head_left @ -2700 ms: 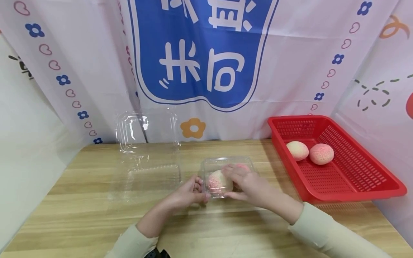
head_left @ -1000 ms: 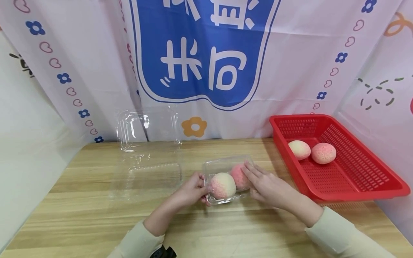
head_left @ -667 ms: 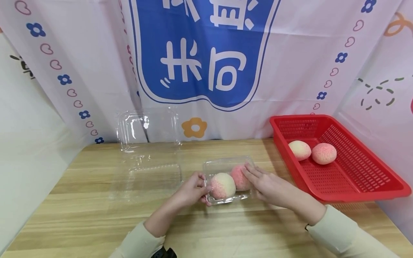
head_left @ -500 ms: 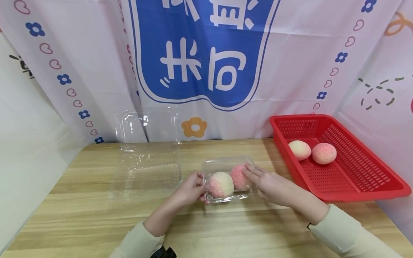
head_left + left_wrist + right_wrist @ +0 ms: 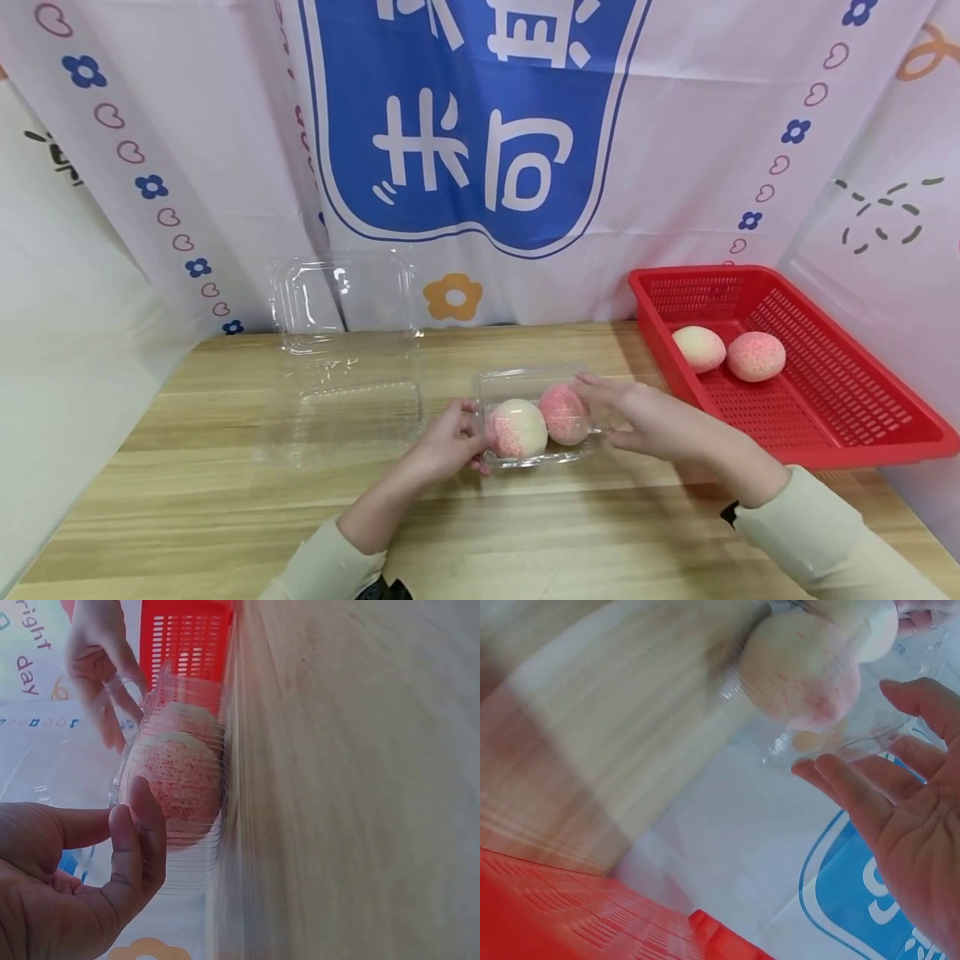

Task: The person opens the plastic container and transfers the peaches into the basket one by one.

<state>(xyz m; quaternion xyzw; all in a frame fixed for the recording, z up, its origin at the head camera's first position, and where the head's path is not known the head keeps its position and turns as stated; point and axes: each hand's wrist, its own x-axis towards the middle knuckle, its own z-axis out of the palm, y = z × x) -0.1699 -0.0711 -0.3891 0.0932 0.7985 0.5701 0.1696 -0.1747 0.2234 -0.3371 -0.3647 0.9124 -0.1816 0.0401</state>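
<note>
A clear plastic box (image 5: 517, 382) stands on the wooden table with two pink-and-cream peaches inside, a left peach (image 5: 520, 429) and a right peach (image 5: 566, 415). At its left end, my left hand (image 5: 447, 443) pinches the rim between thumb and fingers, which the left wrist view shows closely. My right hand (image 5: 652, 418) hovers at the box's right end, thumb and fingers apart. In the right wrist view its fingertips (image 5: 832, 769) are beside the clear plastic; whether they touch it I cannot tell.
A red basket (image 5: 862, 457) on the right holds a cream peach (image 5: 699, 348) and a pink peach (image 5: 756, 357). Left of the box, a second clear clamshell (image 5: 356, 417) lies with its lid (image 5: 345, 304) raised against the printed cloth (image 5: 570, 292) behind the table.
My right hand has come off the top of the box and moved right, its fingers lifting from over the right peach. My left hand keeps its pinch on the box's left end.
</note>
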